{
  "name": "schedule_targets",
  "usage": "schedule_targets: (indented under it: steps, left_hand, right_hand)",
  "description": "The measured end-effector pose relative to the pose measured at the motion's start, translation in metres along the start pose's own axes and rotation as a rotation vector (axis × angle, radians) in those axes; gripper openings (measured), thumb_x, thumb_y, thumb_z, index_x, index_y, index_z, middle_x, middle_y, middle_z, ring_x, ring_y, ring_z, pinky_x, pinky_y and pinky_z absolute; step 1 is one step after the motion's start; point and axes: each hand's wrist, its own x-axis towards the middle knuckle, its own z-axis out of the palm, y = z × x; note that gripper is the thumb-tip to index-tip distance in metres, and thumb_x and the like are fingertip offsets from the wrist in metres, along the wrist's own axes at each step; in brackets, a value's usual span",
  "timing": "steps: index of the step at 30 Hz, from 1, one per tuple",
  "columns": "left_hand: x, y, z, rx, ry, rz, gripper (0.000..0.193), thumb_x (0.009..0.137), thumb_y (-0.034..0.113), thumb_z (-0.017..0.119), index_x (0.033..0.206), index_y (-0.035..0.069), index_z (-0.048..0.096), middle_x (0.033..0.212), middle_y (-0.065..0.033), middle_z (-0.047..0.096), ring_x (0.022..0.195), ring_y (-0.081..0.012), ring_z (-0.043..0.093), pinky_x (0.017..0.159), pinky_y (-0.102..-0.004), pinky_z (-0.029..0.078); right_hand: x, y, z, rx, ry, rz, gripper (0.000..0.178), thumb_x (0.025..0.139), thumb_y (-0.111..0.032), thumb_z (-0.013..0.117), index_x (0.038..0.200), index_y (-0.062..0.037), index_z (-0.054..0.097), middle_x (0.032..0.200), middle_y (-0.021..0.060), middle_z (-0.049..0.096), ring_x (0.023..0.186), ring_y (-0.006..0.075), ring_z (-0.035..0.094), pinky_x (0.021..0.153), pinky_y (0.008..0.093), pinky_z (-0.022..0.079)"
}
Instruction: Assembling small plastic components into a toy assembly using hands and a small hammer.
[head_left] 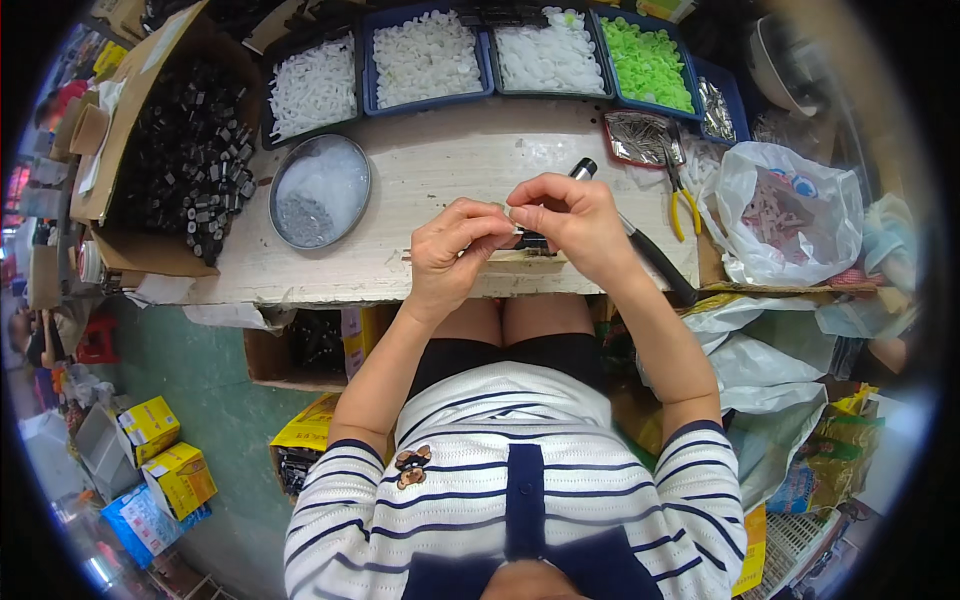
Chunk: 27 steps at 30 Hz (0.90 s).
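Over the near edge of the pale worktable (430, 130), my left hand (453, 250) and my right hand (578, 225) meet, thumbs and fingertips pinched together. A small whitish piece (518, 231) shows between the fingertips; its kind is too small to tell and the fingers partly hide it. Just below it, a small black part (535, 242) is at the table edge, partly covered by my hands. Under and beyond my right hand lies a hammer (657, 262), its black grip toward me and its metal head pointing away.
Trays of white plastic pieces (425, 65) and green ones (648, 65) line the back. A round metal dish (368, 205) and a cardboard box (155, 250) of black parts stand left. Rightward are a red tray (655, 160) of metal pins, yellow-handled pliers (684, 210) and a plastic bag (735, 245).
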Motion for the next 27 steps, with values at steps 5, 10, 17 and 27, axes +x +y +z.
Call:
schedule_targets:
  steps: [5, 10, 17, 27]
  left_hand:
    - [-0.002, -0.001, -0.004, 0.029, 0.0, -0.035, 0.013, 0.076, -0.008, 0.062, 0.086, -0.001, 0.063, 0.086, -0.0084, 0.061, 0.076, -0.0153, 0.063, 0.066, -0.0241, 0.055]
    - [-0.005, -0.004, -0.006, 0.115, 0.025, -0.01, 0.012, 0.076, -0.008, 0.062, 0.086, -0.001, 0.063, 0.086, -0.0087, 0.061, 0.075, -0.0154, 0.062, 0.065, -0.0238, 0.053]
    - [-0.005, -0.004, -0.022, 0.474, -0.079, 0.094, 0.02, 0.068, 0.003, 0.07, 0.087, 0.005, 0.064, 0.091, -0.0051, 0.06, 0.087, -0.022, 0.054, 0.075, -0.0322, 0.039]
    - [-0.018, -0.013, -0.024, 0.661, -0.212, -0.136, 0.031, 0.063, 0.014, 0.073, 0.092, 0.007, 0.065, 0.099, -0.0049, 0.057, 0.101, -0.0234, 0.046, 0.087, -0.0357, 0.032]
  right_hand:
    - [-0.008, 0.005, 0.005, -0.128, 0.041, -0.14, 0.011, 0.077, -0.004, 0.063, 0.088, 0.0013, 0.063, 0.076, 0.0074, 0.063, 0.061, 0.0129, 0.058, 0.054, 0.0253, 0.045]
    - [-0.01, 0.024, 0.004, -0.314, 0.061, -0.436, 0.01, 0.079, -0.004, 0.064, 0.088, -0.0009, 0.064, 0.078, 0.0056, 0.062, 0.056, 0.012, 0.057, 0.049, 0.0235, 0.044]
    - [-0.009, 0.035, 0.006, -0.687, 0.097, -0.68, 0.011, 0.071, -0.003, 0.066, 0.081, -0.0044, 0.062, 0.078, 0.007, 0.061, 0.068, 0.0238, 0.057, 0.06, 0.0318, 0.043]
    - [-0.007, 0.049, 0.009, -0.835, -0.026, -0.611, 0.016, 0.07, -0.006, 0.065, 0.085, -0.0087, 0.064, 0.077, 0.0031, 0.053, 0.077, 0.0201, 0.051, 0.069, 0.0326, 0.035]
